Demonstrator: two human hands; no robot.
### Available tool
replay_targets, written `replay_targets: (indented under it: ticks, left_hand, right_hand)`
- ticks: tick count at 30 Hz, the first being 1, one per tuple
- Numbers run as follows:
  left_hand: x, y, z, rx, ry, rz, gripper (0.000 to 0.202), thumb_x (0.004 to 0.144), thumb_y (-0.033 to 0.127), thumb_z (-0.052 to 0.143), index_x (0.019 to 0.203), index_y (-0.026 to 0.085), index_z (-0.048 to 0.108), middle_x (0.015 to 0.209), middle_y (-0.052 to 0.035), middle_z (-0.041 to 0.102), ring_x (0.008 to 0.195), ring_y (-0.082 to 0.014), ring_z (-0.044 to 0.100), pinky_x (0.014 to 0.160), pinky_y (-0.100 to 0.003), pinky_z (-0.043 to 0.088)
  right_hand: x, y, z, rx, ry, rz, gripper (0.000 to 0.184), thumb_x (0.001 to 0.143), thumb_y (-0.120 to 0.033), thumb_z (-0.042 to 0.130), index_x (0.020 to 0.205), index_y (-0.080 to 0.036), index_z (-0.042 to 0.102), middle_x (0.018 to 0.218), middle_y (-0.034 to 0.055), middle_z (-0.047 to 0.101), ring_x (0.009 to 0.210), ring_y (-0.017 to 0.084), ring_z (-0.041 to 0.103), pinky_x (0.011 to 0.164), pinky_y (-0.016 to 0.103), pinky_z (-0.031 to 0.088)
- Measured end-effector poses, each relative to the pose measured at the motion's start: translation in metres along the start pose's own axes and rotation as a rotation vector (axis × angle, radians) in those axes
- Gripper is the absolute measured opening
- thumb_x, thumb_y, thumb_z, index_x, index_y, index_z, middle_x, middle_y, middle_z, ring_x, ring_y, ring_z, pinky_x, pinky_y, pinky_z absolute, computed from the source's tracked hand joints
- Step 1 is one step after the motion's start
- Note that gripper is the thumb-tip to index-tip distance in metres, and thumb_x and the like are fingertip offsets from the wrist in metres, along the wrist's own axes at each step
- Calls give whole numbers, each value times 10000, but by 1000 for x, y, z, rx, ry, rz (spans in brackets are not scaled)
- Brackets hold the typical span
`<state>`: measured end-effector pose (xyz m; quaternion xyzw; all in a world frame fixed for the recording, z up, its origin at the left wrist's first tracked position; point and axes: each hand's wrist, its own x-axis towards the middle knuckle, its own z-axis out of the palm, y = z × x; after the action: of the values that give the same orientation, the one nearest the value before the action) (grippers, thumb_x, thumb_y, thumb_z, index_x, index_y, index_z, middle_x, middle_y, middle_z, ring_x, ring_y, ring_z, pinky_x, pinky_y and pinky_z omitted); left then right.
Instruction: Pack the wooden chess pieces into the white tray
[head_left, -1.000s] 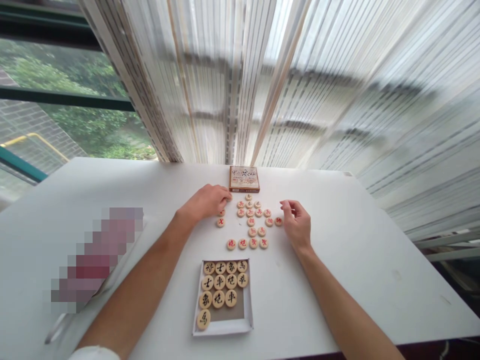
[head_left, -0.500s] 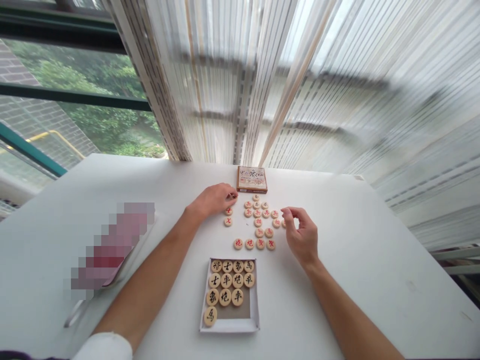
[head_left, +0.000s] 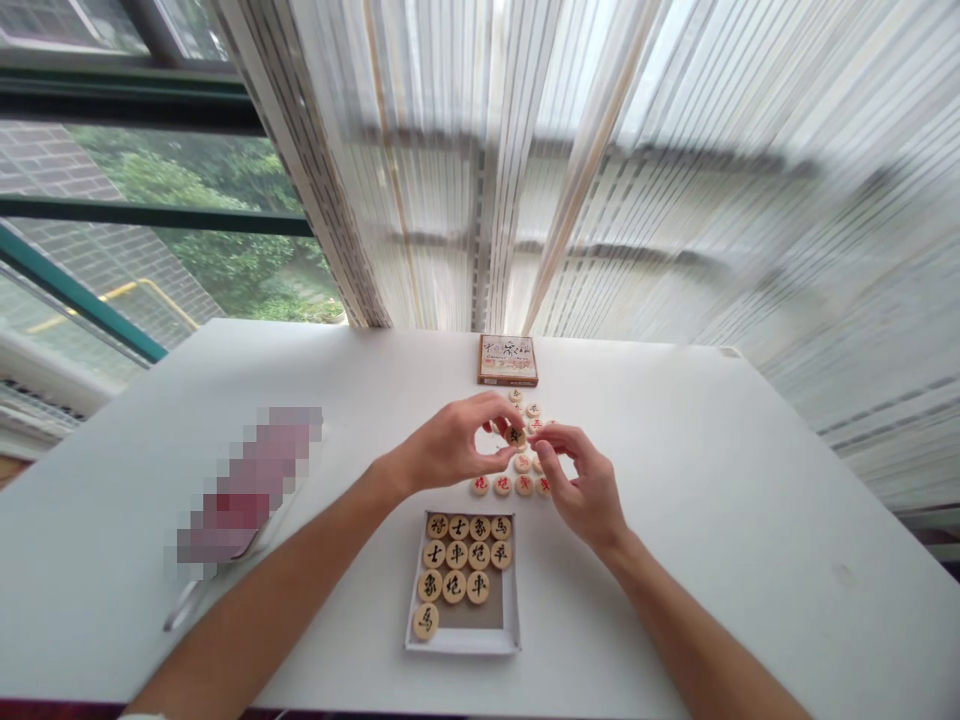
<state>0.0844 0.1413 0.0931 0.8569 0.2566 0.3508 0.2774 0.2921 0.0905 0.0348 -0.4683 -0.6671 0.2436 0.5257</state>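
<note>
My left hand (head_left: 465,440) pinches a round wooden Chinese chess piece (head_left: 515,437) with a black character between thumb and fingers, raised over the middle of the table. My right hand (head_left: 585,480) is just right of it, thumb and index drawn together close to the piece; whether they hold anything is unclear. Below both hands, an open white box (head_left: 512,610) contains several black-lettered pieces in rows, with bare bottom at its lower right. Red-lettered pieces (head_left: 502,485) lie in rows beyond the box, partly hidden by my hands.
A printed Chinese chess box lid (head_left: 508,362) lies toward the far edge of the white table (head_left: 360,400). At the left is a blurred-out pinkish item (head_left: 247,490) with a strap (head_left: 180,605). Striped string curtains (head_left: 450,200) and a window border the table's far side.
My left hand has come right and nearer from beside the lid, now showing a black-lettered piece in its grip. My right hand has shifted slightly left, toward that piece. The boxed pieces look unchanged.
</note>
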Motion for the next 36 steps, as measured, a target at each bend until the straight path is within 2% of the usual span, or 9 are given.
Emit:
replay_targets:
  ticks: [2,5,11,16,20,28,36]
  left_hand:
    - [-15,0,8,-16,24,-3,248,845,140,694,1087,191,665,1017,-42,696,879,-153,666,832,-297,572]
    - [-36,-2,18,-46,76,-16,267,846,148,700,1101,209,651,1010,-44,706,894,-170,663,805,-313,572]
    - [-57,-2,32,-61,135,-29,231,871,160,684,1092,219,643,1021,-64,710,902,-182,670,820,-340,589]
    - [-63,-8,33,-22,159,-43,248,884,216,712,1124,210,649,964,-60,713,793,-159,661,758,-317,598]
    - [-70,-13,34,-9,159,-55,275,904,206,707,1174,201,655,1002,-66,738,790,-146,685,779,-299,606]
    - [-74,-15,34,19,158,-62,332,942,210,656,1274,203,648,1130,-99,758,997,-200,731,894,-329,612]
    - [-77,-22,38,145,210,24,421,926,166,684,1336,235,615,1135,-65,771,992,-177,740,900,-310,611]
  right_hand:
    - [-4,-3,3,37,-47,18,81,972,-298,604,997,-228,637,948,53,719,851,198,687,775,342,574]
    - [-9,-10,7,71,-112,13,127,962,-307,613,870,-227,581,861,43,705,761,182,669,705,323,564]
    - [-13,-18,14,92,-188,-8,161,948,-283,614,815,-234,537,813,31,687,716,170,653,664,309,538]
    - [-13,-18,14,111,-184,19,104,942,-272,621,871,-232,557,811,18,657,724,164,650,663,300,544]
    - [-14,-19,14,87,-208,6,5,944,-231,609,948,-228,611,852,20,674,715,148,638,663,287,541]
    - [-13,-20,14,88,-267,-22,194,904,-197,641,1091,-245,625,944,33,710,753,159,672,698,299,575]
    - [-15,-14,16,57,-254,-29,260,896,-161,642,1137,-259,634,998,35,731,775,165,693,723,316,597]
